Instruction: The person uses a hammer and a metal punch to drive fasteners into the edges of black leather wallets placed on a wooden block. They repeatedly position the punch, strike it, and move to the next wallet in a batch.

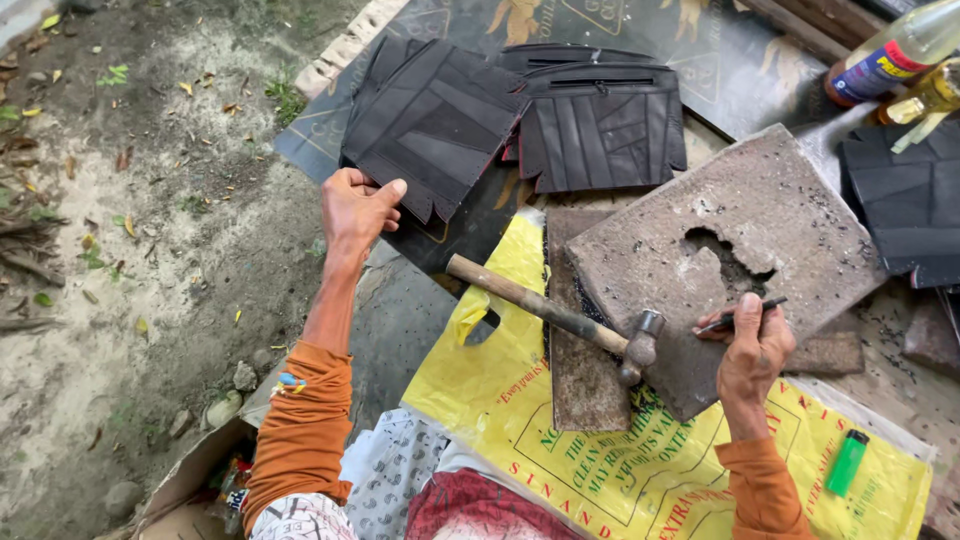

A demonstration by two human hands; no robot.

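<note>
Two hands — left fingers (385, 196) pinch black panel (430, 125), right fingers (745, 312) hold thin tool (742, 316).

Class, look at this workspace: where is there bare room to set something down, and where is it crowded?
Free: the yellow sheet between the hammer and the green lighter, and the bare ground beyond the left hand. Crowded: the stone slab by the right hand, and the black pouches and bottles above it.

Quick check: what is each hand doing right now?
Left hand: gripping the edge of a black patchwork pouch.
Right hand: closed on a thin dark tool.
</note>
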